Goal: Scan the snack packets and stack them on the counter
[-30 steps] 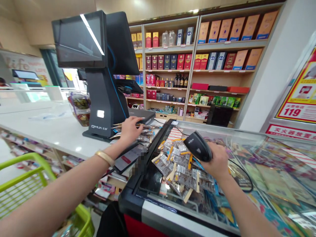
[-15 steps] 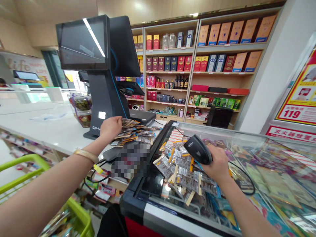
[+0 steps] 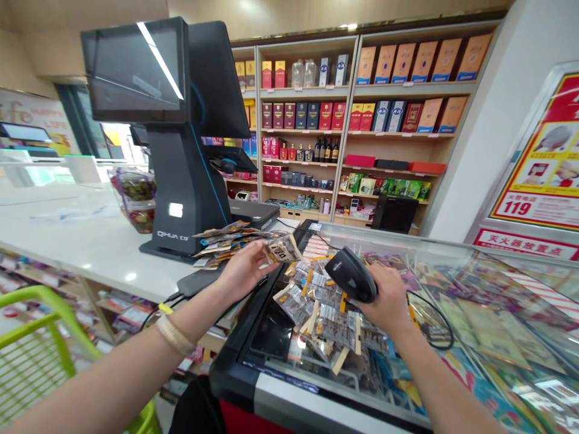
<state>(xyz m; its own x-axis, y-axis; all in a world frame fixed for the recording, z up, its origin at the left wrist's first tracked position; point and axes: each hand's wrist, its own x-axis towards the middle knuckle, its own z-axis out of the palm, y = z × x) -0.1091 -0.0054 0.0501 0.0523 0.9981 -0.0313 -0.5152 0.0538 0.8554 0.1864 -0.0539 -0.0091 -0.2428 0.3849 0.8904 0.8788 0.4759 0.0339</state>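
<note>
My left hand point(image 3: 244, 269) pinches a small snack packet point(image 3: 284, 248) with dark print, held just above the gap between counter and freezer. Behind that hand, a pile of similar packets point(image 3: 221, 239) lies on the white counter beside the register stand. My right hand point(image 3: 389, 298) is wrapped around a black barcode scanner point(image 3: 351, 274), whose head points left toward the held packet. Beneath the scanner, many clear-backed snack packets point(image 3: 332, 319) are heaped on the glass freezer lid. The scanner's cable point(image 3: 446, 319) loops to the right of my wrist.
A register with a dark screen point(image 3: 136, 72) stands on the white counter point(image 3: 63, 241). A green basket point(image 3: 40, 337) is at lower left. The glass-topped freezer point(image 3: 488, 301) spreads to the right, a dark phone-like slab point(image 3: 272, 330) on its near edge. Shelves of boxes point(image 3: 312, 114) stand behind.
My left hand has moved right from the counter pile, bringing a packet toward the scanner. My right hand still grips the scanner, nearly in place. The view has shifted slightly.
</note>
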